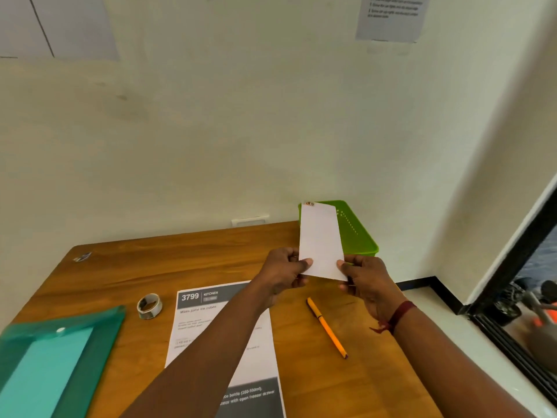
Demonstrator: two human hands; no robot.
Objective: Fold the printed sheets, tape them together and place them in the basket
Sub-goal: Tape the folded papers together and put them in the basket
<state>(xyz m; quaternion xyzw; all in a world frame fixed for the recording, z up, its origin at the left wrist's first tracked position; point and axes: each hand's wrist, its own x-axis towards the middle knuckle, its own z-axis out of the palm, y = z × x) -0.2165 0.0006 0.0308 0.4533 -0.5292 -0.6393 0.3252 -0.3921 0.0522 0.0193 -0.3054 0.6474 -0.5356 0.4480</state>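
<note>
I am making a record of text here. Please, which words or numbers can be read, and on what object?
"3799": header of the printed sheet on the table.
"KITCHEN": same header.
Sheet's body and bottom lines: too blurred to read.
Wall notice: too blurred.
Folded paper: no text visible.

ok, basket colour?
Bright green basket, at the table's far edge; clearest in the head view.

Tabletop (187, 263): wood, smooth satin finish. Folded sheet (321, 241): matt white paper. Basket (361, 233): glossy green plastic. Folder (54, 357): translucent teal plastic. Pen (327, 327): smooth orange plastic.
</note>
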